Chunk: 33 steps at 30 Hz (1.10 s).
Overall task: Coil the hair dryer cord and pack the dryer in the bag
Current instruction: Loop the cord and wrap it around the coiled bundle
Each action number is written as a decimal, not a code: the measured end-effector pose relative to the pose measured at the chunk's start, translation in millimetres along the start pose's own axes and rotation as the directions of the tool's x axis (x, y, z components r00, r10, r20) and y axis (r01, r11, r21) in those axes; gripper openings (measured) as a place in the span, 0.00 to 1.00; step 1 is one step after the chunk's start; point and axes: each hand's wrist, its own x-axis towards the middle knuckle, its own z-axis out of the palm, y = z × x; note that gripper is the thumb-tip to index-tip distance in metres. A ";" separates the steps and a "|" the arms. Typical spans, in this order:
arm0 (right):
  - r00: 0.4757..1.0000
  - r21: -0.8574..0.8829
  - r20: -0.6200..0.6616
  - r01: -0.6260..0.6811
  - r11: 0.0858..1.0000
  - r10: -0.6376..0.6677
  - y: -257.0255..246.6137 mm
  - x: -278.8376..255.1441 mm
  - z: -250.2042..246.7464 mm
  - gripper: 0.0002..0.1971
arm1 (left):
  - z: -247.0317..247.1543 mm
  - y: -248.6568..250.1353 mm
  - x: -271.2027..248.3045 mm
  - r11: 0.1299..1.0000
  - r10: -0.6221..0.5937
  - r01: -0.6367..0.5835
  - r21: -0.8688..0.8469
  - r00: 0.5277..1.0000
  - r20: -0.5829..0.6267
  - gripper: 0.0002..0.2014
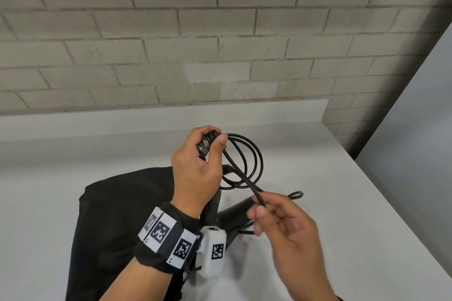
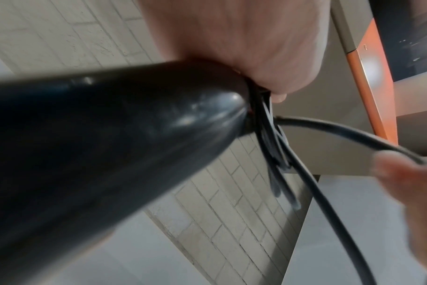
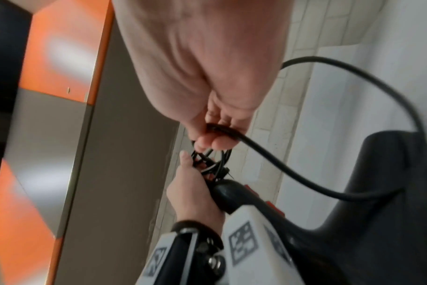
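My left hand [image 1: 210, 144] grips the end of the black hair dryer's handle [image 2: 110, 144] together with a few loops of its black cord [image 1: 259, 161], raised above the table. The dryer's body [image 1: 236, 211] hangs below, mostly hidden behind my left wrist. My right hand [image 1: 259, 205] pinches the free run of cord [image 3: 268, 152] between thumb and fingertips [image 3: 207, 140], just to the right of the loops. The black bag [image 1: 110, 215] lies flat on the table under my left forearm.
The white table [image 1: 318, 178] ends at a grey brick wall [image 1: 220, 44] behind and drops off along its right edge. A slack length of cord [image 1: 296, 195] trails on the table to the right of the dryer.
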 end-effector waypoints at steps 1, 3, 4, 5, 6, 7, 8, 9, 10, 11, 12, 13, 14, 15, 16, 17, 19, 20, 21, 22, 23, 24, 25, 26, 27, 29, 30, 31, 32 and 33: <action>1.000 0.020 -0.003 0.020 1.000 -0.020 -1.3 -2.4 -8.5 0.07 | 0.0 -0.1 -0.4 1.000 -0.003 0.003 -0.003 1.000 -0.003 0.09; 0.999 0.013 -0.015 0.028 1.000 -0.028 -1.3 -6.5 -29.4 0.06 | 0.4 0.3 -1.6 1.000 -0.002 0.002 -0.001 1.000 -0.003 0.08; 0.999 -0.025 -0.021 0.037 0.999 -0.037 1.2 -9.0 -41.0 0.09 | 1.0 1.0 -3.0 1.000 0.001 -0.001 0.001 1.000 0.001 0.08; 0.999 -0.066 -0.029 0.037 0.997 -0.039 4.0 -10.4 -52.0 0.10 | 1.6 2.1 -4.7 1.000 0.005 -0.005 0.003 1.000 0.008 0.09; 0.997 -0.094 -0.056 0.043 0.995 -0.048 7.2 -11.0 -62.4 0.07 | 2.8 3.4 -6.4 1.000 0.012 -0.012 0.005 1.000 0.018 0.09; 0.995 -0.088 -0.091 0.040 0.995 -0.048 10.2 -10.4 -70.2 0.02 | 4.0 4.8 -8.0 1.000 0.021 -0.021 0.006 0.999 0.030 0.10; 0.992 -0.053 -0.117 0.042 0.998 -0.048 13.3 -10.0 -76.3 0.03 | 4.8 5.9 -9.2 1.000 0.029 -0.029 0.008 0.999 0.039 0.11; 0.991 0.024 -0.130 0.038 0.999 -0.034 16.3 -9.2 -80.1 0.10 | 5.3 6.3 -9.6 0.999 0.032 -0.033 0.011 0.999 0.041 0.11; 0.992 0.123 -0.129 0.029 0.992 -0.013 17.2 -9.0 -82.9 0.17 | 5.3 6.0 -9.3 0.999 0.029 -0.030 0.012 0.999 0.036 0.11; 0.993 0.210 -0.119 0.035 0.977 -0.010 16.7 -8.9 -84.3 0.20 | 4.8 5.4 -8.7 1.000 0.019 -0.019 0.008 0.999 0.026 0.10; 0.997 0.250 -0.076 0.043 0.967 -0.025 14.0 -9.0 -85.3 0.20 | 4.0 4.6 -7.7 1.000 0.005 -0.005 0.003 1.000 0.014 0.09; 0.999 0.230 -0.029 0.047 0.972 -0.042 11.3 -9.4 -86.7 0.19 | 3.3 4.1 -6.6 1.000 -0.007 0.007 -0.001 1.000 0.005 0.09; 0.999 0.150 0.007 0.042 0.988 -0.044 7.5 -9.8 -87.5 0.16 | 2.8 3.6 -6.1 1.000 -0.014 0.014 -0.003 1.000 0.000 0.09; 0.999 0.029 0.028 0.026 0.999 -0.027 6.9 -10.4 -90.6 0.11 | 2.6 3.6 -6.1 1.000 -0.015 0.015 -0.003 1.000 0.001 0.09; 0.998 -0.106 0.059 0.009 0.994 -0.003 6.3 -10.9 -92.7 0.07 | 3.0 3.9 -6.4 1.000 -0.013 0.013 -0.002 1.000 0.005 0.09; 0.995 -0.233 0.092 -0.014 0.972 0.037 8.8 -12.0 -95.2 0.07 | 3.3 4.9 -7.3 1.000 -0.009 0.009 0.000 1.000 0.012 0.10; 0.987 -0.454 0.100 -0.066 0.889 0.125 16.5 -12.6 -95.3 0.10 | 4.0 6.0 -9.3 1.000 -0.003 0.003 0.002 1.000 0.020 0.10; 0.991 -0.535 0.066 -0.064 0.842 0.116 21.7 -12.1 -93.7 0.11 | 4.3 6.3 -10.3 1.000 -0.003 0.003 0.001 1.000 0.020 0.11; 0.998 -0.603 0.024 -0.034 0.797 0.061 26.3 -11.7 -91.2 0.08 | 4.3 6.6 -11.2 1.000 -0.005 0.004 0.001 1.000 0.019 0.12; 1.000 -0.663 0.002 0.017 0.749 -0.021 28.7 -10.5 -86.9 0.03 | 4.7 7.0 -11.9 1.000 -0.005 0.005 -0.001 1.000 0.016 0.13; 0.995 -0.719 -0.005 0.069 0.692 -0.104 30.3 -8.8 -81.8 0.06 | 5.1 7.7 -12.4 1.000 -0.004 0.004 -0.002 1.000 0.013 0.13; 0.982 -0.748 0.002 0.127 0.652 -0.189 31.2 -6.8 -76.1 0.12 | 5.5 8.4 -13.0 1.000 -0.004 0.004 -0.003 1.000 0.011 0.12; 0.967 -0.756 0.014 0.178 0.629 -0.256 29.9 -4.6 -69.0 0.17 | 5.9 9.3 -13.6 1.000 -0.003 0.003 -0.004 1.000 0.011 0.11; 0.948 -0.770 0.036 0.229 0.595 -0.317 26.7 -0.8 -61.1 0.22 | 6.3 10.2 -14.0 1.000 -0.003 0.003 -0.004 1.000 0.012 0.10; 0.935 -0.785 0.079 0.273 0.556 -0.347 22.9 2.7 -53.6 0.26 | 6.4 11.3 -14.5 1.000 -0.003 0.003 -0.003 1.000 0.013 0.09; 0.934 -0.804 0.172 0.316 0.503 -0.313 18.0 10.8 -40.2 0.29 | 6.4 12.4 -15.0 1.000 0.001 -0.001 0.004 1.000 0.016 0.09; 0.942 -0.798 0.204 0.319 0.511 -0.268 16.2 14.5 -35.4 0.26 | 6.1 12.5 -14.8 1.000 0.002 -0.003 0.015 1.000 0.016 0.10; 0.947 -0.785 0.229 0.316 0.533 -0.223 13.9 17.2 -31.9 0.21 | 5.8 12.4 -14.5 1.000 0.001 -0.002 0.025 1.000 0.014 0.11; 0.942 -0.774 0.260 0.335 0.538 -0.213 11.2 19.6 -30.7 0.16 | 5.6 12.2 -13.7 1.000 -0.003 0.003 0.030 1.000 0.010 0.11; 0.927 -0.761 0.290 0.374 0.529 -0.238 5.6 21.8 -29.8 0.12 | 5.4 12.0 -13.2 0.999 -0.009 0.009 0.031 1.000 0.007 0.12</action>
